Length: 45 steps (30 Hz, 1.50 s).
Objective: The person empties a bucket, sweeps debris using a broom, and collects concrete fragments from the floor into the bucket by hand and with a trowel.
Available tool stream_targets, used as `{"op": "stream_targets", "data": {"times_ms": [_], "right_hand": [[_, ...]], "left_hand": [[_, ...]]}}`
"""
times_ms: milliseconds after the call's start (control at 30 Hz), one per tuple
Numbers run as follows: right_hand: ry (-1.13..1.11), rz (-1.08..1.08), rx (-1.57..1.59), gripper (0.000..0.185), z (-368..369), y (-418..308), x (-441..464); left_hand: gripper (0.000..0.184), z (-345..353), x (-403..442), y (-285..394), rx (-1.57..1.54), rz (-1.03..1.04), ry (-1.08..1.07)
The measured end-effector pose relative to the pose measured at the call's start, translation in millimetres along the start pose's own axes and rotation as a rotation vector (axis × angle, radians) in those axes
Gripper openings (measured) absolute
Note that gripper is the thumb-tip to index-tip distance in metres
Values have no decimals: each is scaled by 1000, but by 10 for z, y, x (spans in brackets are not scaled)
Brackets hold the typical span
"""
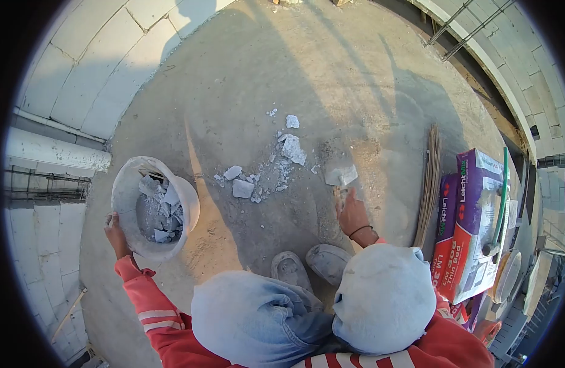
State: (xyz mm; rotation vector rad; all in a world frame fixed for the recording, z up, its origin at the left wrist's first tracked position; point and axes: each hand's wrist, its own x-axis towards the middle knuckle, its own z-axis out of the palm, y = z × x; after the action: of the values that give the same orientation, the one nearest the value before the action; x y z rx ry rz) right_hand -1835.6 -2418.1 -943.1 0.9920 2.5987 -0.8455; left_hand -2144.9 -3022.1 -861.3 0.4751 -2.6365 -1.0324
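Observation:
My left hand (115, 233) is closed on the rim of a pale, dusty bucket (191, 205), which tilts with its mouth towards me. Broken grey-white chunks (171, 196) and powder lie inside it. My right hand (353, 214) grips a trowel (342, 176), its flat, whitish blade at floor level. Left of the blade, on the concrete floor (245, 92), are loose pieces: a larger broken slab (293, 149), a small lump (292, 121) and a squarish chunk (242, 188), with crumbs and dust between them.
At the right stand purple and red LeichtMix bags (469, 227) with a green-edged tool (502, 202) on top. A bundle of thin rods (428, 184) lies beside them. White block walls (92, 55) and a pale pipe (58, 149) border the left. My shoes (327, 264) are near the rubble.

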Motion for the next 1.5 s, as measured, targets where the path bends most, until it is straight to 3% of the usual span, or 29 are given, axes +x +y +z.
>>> {"op": "stream_targets", "data": {"times_ms": [33, 100, 167, 300, 367, 467, 600, 700, 833, 1000, 1167, 1233, 1500], "right_hand": [[0, -6, 12, 54, 6, -81, 1], [121, -280, -39, 44, 37, -217, -16], [239, -305, 17, 45, -123, 19, -86], [132, -151, -54, 43, -807, 587, -624], [201, -240, -185, 45, -936, 971, -947], [78, -357, -299, 51, -773, 1715, -1390], [-251, 62, -383, 53, -66, 2039, -1642], [-309, 202, -412, 55, 486, 1896, -1411], [-162, -82, -386, 54, -57, 656, -588], [-7, -328, -371, 46, -321, 167, 238], [-57, -264, -330, 44, -689, 755, -500], [-204, -48, -333, 50, -713, 1180, -904], [-173, -42, -342, 43, -381, 1328, -728]], "left_hand": [[57, -26, -41, 44, -63, -51, -13], [57, -61, -199, 163, -56, -83, -11], [57, -129, -275, 129, -9, -125, 4], [59, -152, -308, 19, -14, -95, 73], [60, -153, -277, -19, 49, -92, 85], [59, -149, -331, 93, 39, -122, 92], [57, -163, -208, -9, 89, -69, 92], [58, -170, -215, 26, 21, -110, 76], [59, -174, -208, 28, -16, -119, 44], [59, -175, -241, 44, -13, -137, 77], [61, -181, -302, 18, 44, -75, 63], [60, -165, -255, -50, 20, -93, 69], [50, -148, -275, 115, 93, -44, 100]]}}
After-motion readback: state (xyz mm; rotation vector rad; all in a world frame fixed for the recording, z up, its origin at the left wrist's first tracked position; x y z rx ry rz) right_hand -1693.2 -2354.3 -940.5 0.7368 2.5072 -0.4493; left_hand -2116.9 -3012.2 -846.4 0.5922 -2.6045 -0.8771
